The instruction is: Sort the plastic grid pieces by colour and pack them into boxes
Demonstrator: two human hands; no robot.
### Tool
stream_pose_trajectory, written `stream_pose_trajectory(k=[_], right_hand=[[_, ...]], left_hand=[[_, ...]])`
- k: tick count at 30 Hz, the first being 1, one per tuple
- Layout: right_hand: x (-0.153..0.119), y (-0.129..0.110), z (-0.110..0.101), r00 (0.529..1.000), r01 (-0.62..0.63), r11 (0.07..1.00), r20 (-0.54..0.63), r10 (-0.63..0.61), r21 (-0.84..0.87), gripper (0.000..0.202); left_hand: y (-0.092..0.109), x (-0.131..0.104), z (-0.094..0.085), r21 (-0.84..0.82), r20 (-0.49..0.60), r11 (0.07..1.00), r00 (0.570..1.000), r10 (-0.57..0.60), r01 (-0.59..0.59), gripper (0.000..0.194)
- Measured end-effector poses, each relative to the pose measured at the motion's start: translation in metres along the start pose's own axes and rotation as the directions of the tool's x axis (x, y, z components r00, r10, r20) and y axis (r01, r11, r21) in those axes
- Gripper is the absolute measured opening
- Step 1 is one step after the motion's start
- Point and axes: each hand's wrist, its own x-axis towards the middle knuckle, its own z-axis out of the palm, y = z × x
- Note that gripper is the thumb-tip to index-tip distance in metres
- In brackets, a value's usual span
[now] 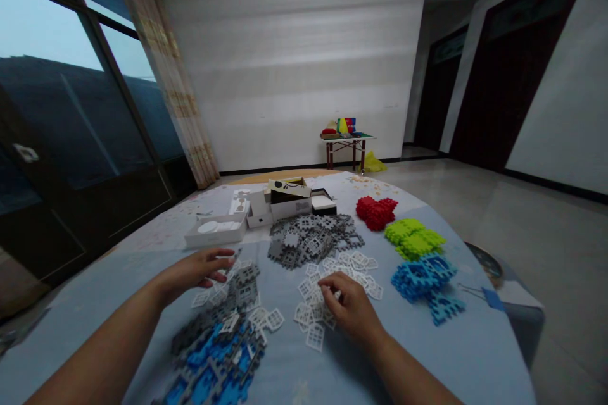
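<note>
A blue-and-grey assembly [213, 364] lies left of the white pile [314, 304] on the table [280, 364]. The right hand [350, 305] covers the pile's right side, fingers curled — whether pinching a piece, I cannot tell. Left of the pile hovers the left hand [196, 271], fingers loosely spread. Beyond the pile: grey pieces [311, 240], then boxes [291, 207].

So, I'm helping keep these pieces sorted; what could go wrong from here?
The right hand is right at the loose white lattice pieces, so it might scatter some. The left hand is close to the grey-and-blue heap; white pieces already lie among it, so colours could get mixed further.
</note>
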Motion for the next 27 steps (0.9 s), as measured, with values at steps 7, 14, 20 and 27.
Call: stream_pose_trajectory(k=[7, 14, 20, 27], right_hand=[[0.001, -0.001, -0.003, 1.000, -0.026, 1.000, -0.009, 0.026, 0.012, 0.019], [0.003, 0.001, -0.007, 0.999, -0.033, 0.999, -0.036, 0.033, -0.016, 0.019], [0.002, 0.001, -0.003, 1.000, -0.004, 1.000, -0.023, 0.004, 0.006, 0.018], [-0.002, 0.001, -0.003, 1.000, -0.015, 1.000, -0.003, 0.015, -0.006, 0.019]], left_hand=[[0.048, 0.053, 0.057, -0.358, -0.045, 0.922, 0.989, 0.143, -0.150, 0.074], [0.046, 0.069, 0.052, -0.265, -0.182, 0.940, 0.968, 0.170, -0.215, 0.070], [-0.029, 0.049, 0.006, -0.024, -0.369, 0.997, 0.927, 0.064, -0.078, 0.054], [-0.108, 0.024, -0.014, 0.163, -0.481, 0.986, 0.874, 0.060, 0.022, 0.028]])
